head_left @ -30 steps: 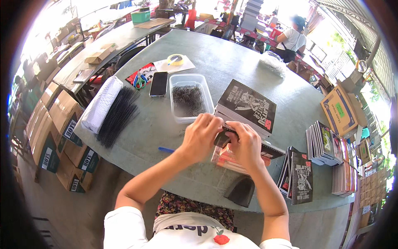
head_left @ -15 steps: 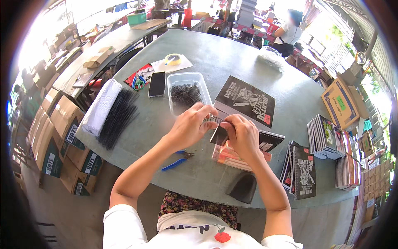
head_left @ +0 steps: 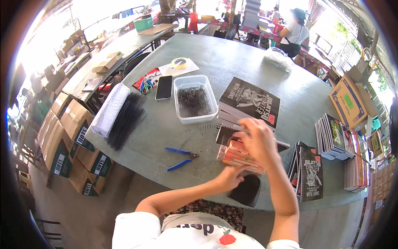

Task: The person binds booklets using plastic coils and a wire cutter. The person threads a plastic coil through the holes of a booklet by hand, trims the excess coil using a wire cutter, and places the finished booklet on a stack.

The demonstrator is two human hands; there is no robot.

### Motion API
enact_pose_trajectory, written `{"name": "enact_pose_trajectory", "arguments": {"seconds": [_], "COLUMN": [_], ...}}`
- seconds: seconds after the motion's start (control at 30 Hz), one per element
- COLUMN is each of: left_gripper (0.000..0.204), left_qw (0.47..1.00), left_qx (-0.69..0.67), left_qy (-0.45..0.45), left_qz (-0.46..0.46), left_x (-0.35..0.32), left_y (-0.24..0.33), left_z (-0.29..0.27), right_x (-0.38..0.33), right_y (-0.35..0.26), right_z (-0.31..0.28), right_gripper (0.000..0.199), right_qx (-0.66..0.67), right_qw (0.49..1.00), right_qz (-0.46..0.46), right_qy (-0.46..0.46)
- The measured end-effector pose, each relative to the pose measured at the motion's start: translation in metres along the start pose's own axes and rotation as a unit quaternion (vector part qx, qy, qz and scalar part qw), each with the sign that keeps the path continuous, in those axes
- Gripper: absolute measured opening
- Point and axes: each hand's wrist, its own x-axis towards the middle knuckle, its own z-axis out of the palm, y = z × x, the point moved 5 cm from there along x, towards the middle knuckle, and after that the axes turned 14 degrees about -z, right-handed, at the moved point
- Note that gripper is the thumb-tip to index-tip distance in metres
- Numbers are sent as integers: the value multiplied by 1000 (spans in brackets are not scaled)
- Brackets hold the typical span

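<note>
Above a propped dark notebook is my right hand, slightly blurred, its fingers apart with nothing visible in them. The notebook leans on a bundle of orange-and-red wrapped pads. My left hand is at the bundle's near side, fingers loosely bent and apart, holding nothing I can see. A dark rounded flat piece lies just beside it. Left of the bundle, a loose spiral binding coil rests on the table near blue-handled cutting pliers. A larger black-covered notebook lies beyond my right hand.
A clear plastic tub holds black coils. Nearby are a phone, scissors, a tape roll, a white roll and more black coils. Notebook stacks stand at right; a person is at the back.
The coil has left my hands and now lies on the table by the pliers. My left hand has drawn back toward the near edge; my right hand has shifted right over the bundle.
</note>
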Motion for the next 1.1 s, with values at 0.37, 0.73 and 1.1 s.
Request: {"name": "enact_pose_trajectory", "arguments": {"seconds": [0.37,0.73,1.1], "left_gripper": [60,29,29], "left_qw": [972,911,961], "left_qx": [177,52,145], "left_qy": [-145,389,191], "left_qz": [44,124,138], "left_x": [-24,-1,14], "left_y": [25,73,61], "left_z": [56,-165,-149], "right_x": [6,-12,-40], "right_y": [-13,2,19], "right_z": [13,-5,-28], "right_gripper": [21,31,10], "right_qx": [-44,-14,-44], "right_qw": [998,998,998], "right_qz": [-39,45,-12], "right_qy": [32,-51,44]}}
